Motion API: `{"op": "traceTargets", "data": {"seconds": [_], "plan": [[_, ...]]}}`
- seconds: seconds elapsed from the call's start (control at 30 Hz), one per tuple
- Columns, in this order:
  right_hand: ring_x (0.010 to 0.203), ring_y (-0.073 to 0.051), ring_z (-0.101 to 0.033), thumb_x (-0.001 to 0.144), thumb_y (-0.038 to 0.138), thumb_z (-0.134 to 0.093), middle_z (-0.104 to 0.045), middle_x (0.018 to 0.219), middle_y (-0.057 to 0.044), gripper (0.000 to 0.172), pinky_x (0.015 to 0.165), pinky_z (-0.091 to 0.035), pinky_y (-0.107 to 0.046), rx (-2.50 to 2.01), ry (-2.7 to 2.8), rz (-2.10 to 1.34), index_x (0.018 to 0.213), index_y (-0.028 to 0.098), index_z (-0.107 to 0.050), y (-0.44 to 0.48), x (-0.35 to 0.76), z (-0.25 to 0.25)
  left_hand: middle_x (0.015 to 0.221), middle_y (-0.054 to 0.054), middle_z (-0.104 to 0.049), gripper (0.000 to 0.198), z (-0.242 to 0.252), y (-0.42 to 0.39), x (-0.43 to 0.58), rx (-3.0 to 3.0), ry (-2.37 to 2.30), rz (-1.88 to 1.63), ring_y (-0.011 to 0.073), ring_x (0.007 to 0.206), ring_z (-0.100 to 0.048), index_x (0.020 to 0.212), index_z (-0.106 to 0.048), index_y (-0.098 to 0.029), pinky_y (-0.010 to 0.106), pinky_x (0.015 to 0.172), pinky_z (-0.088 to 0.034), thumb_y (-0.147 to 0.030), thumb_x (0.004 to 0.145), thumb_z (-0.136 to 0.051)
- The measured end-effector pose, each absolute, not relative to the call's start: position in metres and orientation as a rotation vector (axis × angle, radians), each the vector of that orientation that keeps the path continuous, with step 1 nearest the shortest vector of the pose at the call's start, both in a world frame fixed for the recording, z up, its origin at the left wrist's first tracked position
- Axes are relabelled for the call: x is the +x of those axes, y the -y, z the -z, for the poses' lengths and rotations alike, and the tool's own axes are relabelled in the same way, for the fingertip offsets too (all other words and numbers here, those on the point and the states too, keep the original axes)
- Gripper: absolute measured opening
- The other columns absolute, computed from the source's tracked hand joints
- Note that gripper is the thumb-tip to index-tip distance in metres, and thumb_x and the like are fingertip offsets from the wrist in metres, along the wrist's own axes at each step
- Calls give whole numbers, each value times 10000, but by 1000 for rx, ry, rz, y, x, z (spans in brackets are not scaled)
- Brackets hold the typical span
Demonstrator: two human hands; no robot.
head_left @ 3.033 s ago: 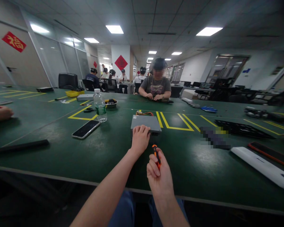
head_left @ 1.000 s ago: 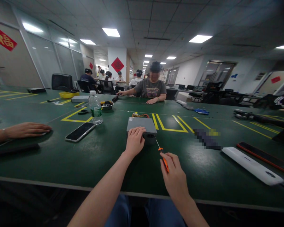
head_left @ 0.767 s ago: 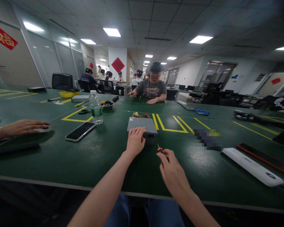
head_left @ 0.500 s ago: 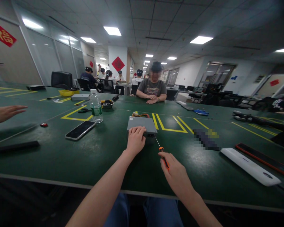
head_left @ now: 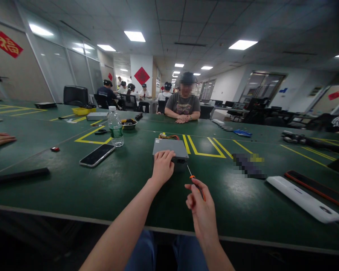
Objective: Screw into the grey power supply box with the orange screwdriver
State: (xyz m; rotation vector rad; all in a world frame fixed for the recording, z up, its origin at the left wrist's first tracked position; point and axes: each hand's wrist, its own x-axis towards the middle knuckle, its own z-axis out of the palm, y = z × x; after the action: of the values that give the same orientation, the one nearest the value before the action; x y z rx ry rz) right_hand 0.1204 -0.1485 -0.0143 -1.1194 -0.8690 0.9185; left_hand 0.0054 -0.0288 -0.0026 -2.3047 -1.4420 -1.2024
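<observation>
A grey metal computer power supply (head_left: 172,146) lies on the green table in front of me, its power socket facing my side and coloured cables bunched behind it. My left hand (head_left: 163,165) grips its near left part, fingers curved over the top edge; the thumb is hidden. In my right hand (head_left: 199,199) is a screwdriver (head_left: 192,177) with an orange and black handle, pinched between thumb and fingers. Its thin shaft points up and left, with the tip at the lower right corner of the power supply. Whether the tip sits in a screw, I cannot tell.
Left of the power supply are a water bottle (head_left: 115,128), a phone (head_left: 97,155) and a metal bowl (head_left: 129,124). A white device (head_left: 302,199) lies at right. Another person's hand (head_left: 1,140) rests at far left; a person (head_left: 183,105) sits opposite.
My right hand has rolled over around the screwdriver handle, turning its palm side more upward. My left hand stays on the power supply. The other person's hand at left has lowered to the table.
</observation>
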Motion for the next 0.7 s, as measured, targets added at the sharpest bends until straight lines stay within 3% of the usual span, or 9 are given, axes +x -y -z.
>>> {"op": "traceTargets", "data": {"seconds": [0.1, 0.17, 0.27, 0.43, 0.57, 0.7], "plan": [[800, -163, -519, 733, 314, -568, -495, 954, -52, 317, 693, -460, -313, -1347, 1209, -423, 1020, 191, -517, 146, 132, 19, 1139, 12, -586, 341, 2, 29, 5, -2312, 1436, 1208, 200, 1089, -462, 1036, -539, -236, 374, 943, -325, -82, 748, -439], [867, -190, -513, 760, 266, -522, -463, 954, -68, 235, 744, -462, -343, -1394, 1382, -108, 977, 177, -505, 146, 141, 18, 1138, 6, -587, 335, 3, 29, 4, -2311, 1434, 1218, 193, 1086, -464, 1032, -539, -237, 370, 948, -324, -82, 751, -441], [808, -176, -540, 834, 233, -449, -480, 929, -74, 133, 666, -477, -303, -1421, 1648, 273, 940, 166, -494, 148, 153, 11, 1150, 1, -582, 327, 4, 29, 4, -2309, 1427, 1225, 186, 1091, -462, 1028, -536, -238, 366, 956, -318, -84, 755, -445], [713, -163, -569, 855, 142, -437, -546, 892, -59, 226, 569, -472, -263, -1550, 1960, 838, 1065, 172, -517, 151, 165, 0, 1157, 4, -576, 318, 5, 29, 4, -2303, 1441, 1220, 184, 1107, -454, 1030, -533, -237, 372, 969, -307, -89, 762, -444], [661, -174, -577, 769, -10, -404, -559, 846, -80, 361, 541, -475, -270, -1608, 2137, 1026, 1060, 145, -551, 151, 162, -2, 1156, 7, -576, 310, 4, 30, 4, -2307, 1452, 1215, 185, 1114, -449, 1036, -531, -237, 377, 973, -305, -101, 772, -442], [565, -144, -576, 742, -36, -377, -573, 872, -96, 408, 410, -396, -218, -1715, 2187, 819, 1075, 137, -539, 149, 156, 0, 1135, 12, -584, 318, 2, 31, 4, -2307, 1462, 1219, 191, 1089, -462, 1029, -537, -236, 378, 957, -316, -95, 759, -448]]}}
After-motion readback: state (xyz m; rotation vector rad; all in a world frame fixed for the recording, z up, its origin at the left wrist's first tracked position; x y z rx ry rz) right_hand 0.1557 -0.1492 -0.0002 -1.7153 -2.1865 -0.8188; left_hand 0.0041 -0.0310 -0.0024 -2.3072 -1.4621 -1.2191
